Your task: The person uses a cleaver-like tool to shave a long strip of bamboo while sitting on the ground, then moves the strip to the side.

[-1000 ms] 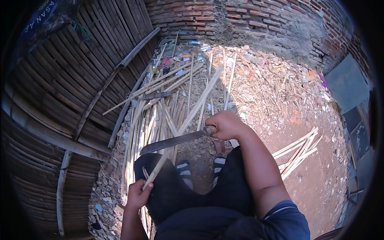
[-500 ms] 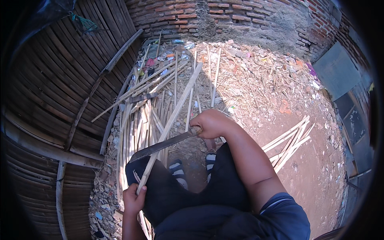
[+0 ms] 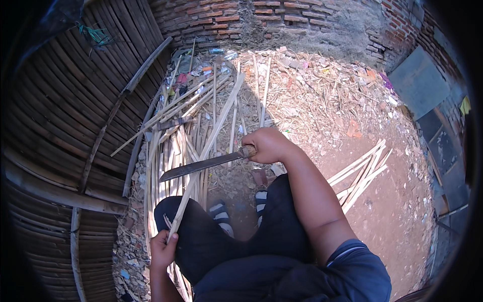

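Note:
My right hand (image 3: 267, 145) is closed round the wooden handle of a machete (image 3: 205, 165). Its long dark blade points left and crosses a pale bamboo strip (image 3: 217, 130). The near end of that strip is gripped by my left hand (image 3: 163, 248), at the outside of my left knee. From there the strip slants up and away past the blade toward the rubble. Whether the edge touches the strip or only passes over it, I cannot tell. Under and left of it lies a heap of similar bamboo strips (image 3: 157, 171).
A slatted bamboo wall (image 3: 65, 110) rises on the left, a brick wall (image 3: 221, 20) at the back. Several split strips (image 3: 363, 173) lie on the dirt at the right. Rubble and shavings (image 3: 322, 100) cover the ground ahead. A grey panel (image 3: 420, 83) leans at the far right.
The machete has slid forward along the bamboo strip, away from my body, and its blade lies flatter. My left hand keeps its hold on the near end.

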Tool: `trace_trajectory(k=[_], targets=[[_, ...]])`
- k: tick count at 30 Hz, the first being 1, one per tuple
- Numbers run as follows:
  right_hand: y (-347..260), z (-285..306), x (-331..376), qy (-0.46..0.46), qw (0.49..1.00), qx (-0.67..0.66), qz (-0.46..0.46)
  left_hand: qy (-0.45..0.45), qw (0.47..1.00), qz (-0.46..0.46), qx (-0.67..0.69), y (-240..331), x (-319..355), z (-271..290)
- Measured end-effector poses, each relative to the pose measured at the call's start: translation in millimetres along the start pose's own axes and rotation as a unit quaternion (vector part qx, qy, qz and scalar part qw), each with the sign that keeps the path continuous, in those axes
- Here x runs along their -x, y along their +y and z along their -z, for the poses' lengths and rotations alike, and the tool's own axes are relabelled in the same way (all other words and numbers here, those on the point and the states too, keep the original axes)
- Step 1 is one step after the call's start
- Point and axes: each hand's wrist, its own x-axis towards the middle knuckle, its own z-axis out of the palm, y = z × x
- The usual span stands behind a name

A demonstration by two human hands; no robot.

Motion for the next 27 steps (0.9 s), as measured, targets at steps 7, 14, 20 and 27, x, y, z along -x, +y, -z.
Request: trace_trajectory(k=[7,14,20,27], targets=[[48.6,11.2,-6.4,0.174,0.959,-0.093,-0.202,0.004,1.000,-0.013,-0.016,7.8,3.5,-1.4],[-15.8,0.2,-0.9,-0.020,0.998,0.058,0.035,-0.022,0.998,0.009,0.057,8.4,11.0,8.4],[32.5,11.8,-5.1,0.115,0.980,-0.077,-0.142,0.021,0.982,-0.059,-0.178,27.1,43.3,26.6],[2.1,1.5,-3.6,0.022,0.999,-0.013,0.027,0.017,0.992,-0.017,-0.124,0.7,65.5,3.9]])
